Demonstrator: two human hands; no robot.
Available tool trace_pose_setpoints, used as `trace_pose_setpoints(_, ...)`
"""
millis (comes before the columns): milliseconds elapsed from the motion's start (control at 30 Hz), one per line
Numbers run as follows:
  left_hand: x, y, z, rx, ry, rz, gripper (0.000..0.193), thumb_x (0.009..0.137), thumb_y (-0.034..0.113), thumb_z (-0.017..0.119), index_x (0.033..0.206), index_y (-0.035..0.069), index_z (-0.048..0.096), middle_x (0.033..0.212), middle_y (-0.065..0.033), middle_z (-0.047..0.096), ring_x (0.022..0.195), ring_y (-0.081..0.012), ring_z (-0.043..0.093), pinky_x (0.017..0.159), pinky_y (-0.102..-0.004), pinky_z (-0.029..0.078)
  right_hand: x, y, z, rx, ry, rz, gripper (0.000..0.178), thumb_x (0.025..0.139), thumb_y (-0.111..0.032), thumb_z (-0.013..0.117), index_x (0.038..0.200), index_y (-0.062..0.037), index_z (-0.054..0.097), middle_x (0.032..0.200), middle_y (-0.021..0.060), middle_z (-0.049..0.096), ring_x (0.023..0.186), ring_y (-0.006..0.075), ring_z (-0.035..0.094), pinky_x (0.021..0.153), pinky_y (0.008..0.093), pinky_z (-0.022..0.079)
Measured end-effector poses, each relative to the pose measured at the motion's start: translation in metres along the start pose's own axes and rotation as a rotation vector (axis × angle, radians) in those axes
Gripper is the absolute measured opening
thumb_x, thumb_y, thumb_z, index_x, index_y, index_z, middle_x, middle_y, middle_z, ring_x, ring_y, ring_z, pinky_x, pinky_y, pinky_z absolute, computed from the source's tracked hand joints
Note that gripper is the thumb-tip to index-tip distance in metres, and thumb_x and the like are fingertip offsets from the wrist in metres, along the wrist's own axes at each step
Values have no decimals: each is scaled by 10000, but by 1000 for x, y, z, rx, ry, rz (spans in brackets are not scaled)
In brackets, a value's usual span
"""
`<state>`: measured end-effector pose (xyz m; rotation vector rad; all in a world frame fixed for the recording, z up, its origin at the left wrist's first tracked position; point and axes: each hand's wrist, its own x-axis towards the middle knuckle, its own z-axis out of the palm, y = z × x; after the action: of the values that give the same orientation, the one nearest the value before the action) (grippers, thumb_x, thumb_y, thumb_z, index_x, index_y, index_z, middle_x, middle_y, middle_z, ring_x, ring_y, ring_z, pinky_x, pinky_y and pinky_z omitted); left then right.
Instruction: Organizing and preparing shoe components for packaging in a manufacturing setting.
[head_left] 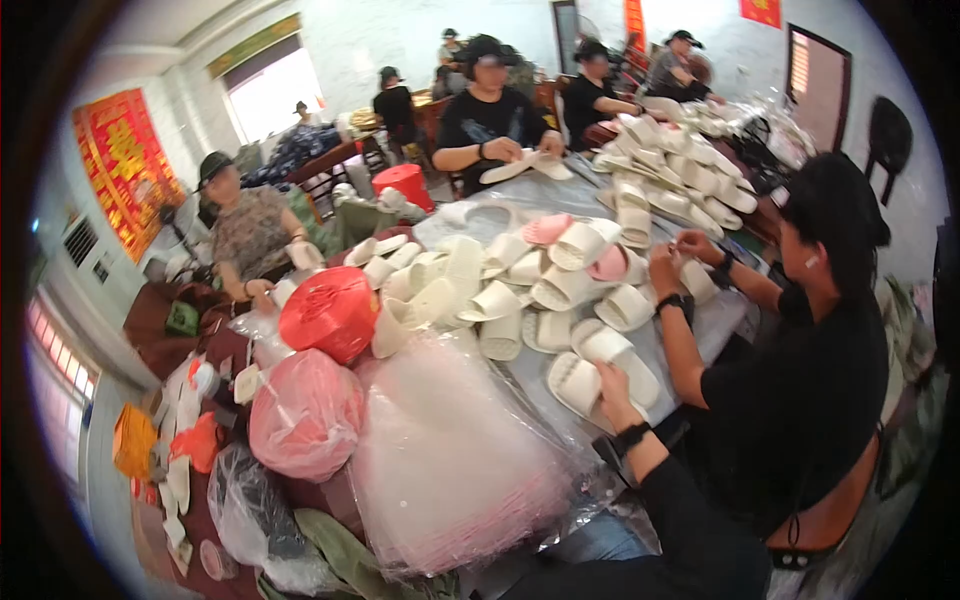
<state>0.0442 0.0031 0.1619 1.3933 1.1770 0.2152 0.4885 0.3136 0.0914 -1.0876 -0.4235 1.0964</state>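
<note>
My right hand [617, 396], with a black band at the wrist, reaches in from the lower right and grips the edge of a cream slide slipper [574, 384]. Its fingertips are partly hidden against the slipper. Just behind lies another cream slipper [632, 372], close to my fingers. A loose heap of cream slippers [492, 302] spreads beyond, with a pink slipper [609, 264] among them. Left of my hand rests a stack of clear plastic bags [450, 440] with pink edges. I do not see my left hand.
Close on my right sits a co-worker [810, 350], hands raised over the table. More people work across the table. A red bundle [330, 313] and a pink bag [305, 415] stand at left. A taller slipper pile [680, 170] occupies the far right.
</note>
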Motion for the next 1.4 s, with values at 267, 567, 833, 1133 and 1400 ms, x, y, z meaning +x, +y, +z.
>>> trace_pose_setpoints(267, -7, -52, -36, 19, 49, 128, 236, 895, 223, 531, 810, 6, 574, 680, -85, 559, 596, -283, 472, 558, -380, 404, -42, -6, -4, -16, -14, 15, 341, 876, -221, 582, 1083, 50, 568, 934, 85, 619, 797, 176, 592, 727, 309, 478)
trace_pose_setpoints(567, -6, -95, -59, 60, -67, 255, 217, 889, 212, 535, 845, 4, 576, 730, -96, 566, 647, -288, 488, 596, -378, 413, -52, -16, 0, 117, -71, 56, 335, 881, -243, 533, 1093, 14, 568, 948, 92, 617, 812, 216, 616, 726, 337, 500)
trace_pose_setpoints(833, -1, -122, -74, 116, -237, 350, 205, 884, 203, 539, 875, 2, 578, 775, -106, 573, 693, -293, 502, 629, -376, 421, -66, -15, -5, 40, -115, -2, 336, 901, -260, 514, 1090, 12, 567, 966, 85, 617, 829, 197, 611, 736, 317, 491)
trace_pose_setpoints(1133, -18, -131, -96, 200, -446, 394, 199, 879, 192, 543, 909, 0, 581, 825, -118, 580, 744, -299, 518, 666, -374, 430, -58, 7, -15, -141, -118, -83, 294, 917, -178, 503, 1111, 36, 562, 1012, 73, 620, 892, 150, 577, 808, 274, 445)
trace_pose_setpoints(1400, -20, -130, -117, 266, -626, 457, 200, 874, 183, 547, 939, -2, 583, 870, -128, 586, 789, -304, 532, 699, -372, 438, -63, 5, -5, -222, -111, -108, 317, 922, -185, 504, 1136, 43, 563, 1060, 77, 618, 934, 146, 568, 826, 273, 431)
